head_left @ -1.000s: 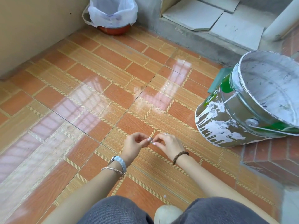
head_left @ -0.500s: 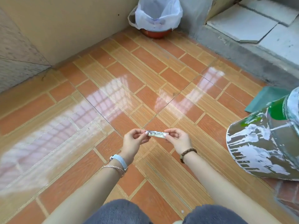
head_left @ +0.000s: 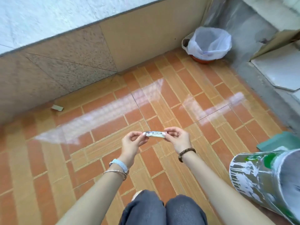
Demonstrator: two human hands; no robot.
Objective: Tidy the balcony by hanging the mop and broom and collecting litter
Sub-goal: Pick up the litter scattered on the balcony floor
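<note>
A small crumpled wrapper (head_left: 155, 133), pale with bluish print, is stretched level between my two hands above the tiled floor. My left hand (head_left: 132, 141) pinches its left end and my right hand (head_left: 177, 138) pinches its right end. A bin (head_left: 209, 44) lined with a white plastic bag stands in the far corner by the wall. Another scrap of litter (head_left: 57, 108), a small grey-white piece, lies on the floor against the left wall. No mop or broom is in view.
A paint-splashed bucket (head_left: 266, 181) lies tilted at the right, with a green flat piece (head_left: 279, 142) on the floor behind it. A raised concrete step (head_left: 266, 82) with white tiles runs along the right. A tiled wall (head_left: 65, 67) borders the left.
The view has lifted and swung left, bringing the wall and the floor scrap into sight. My hands have drawn apart, and the wrapper is pulled out longer between them.
</note>
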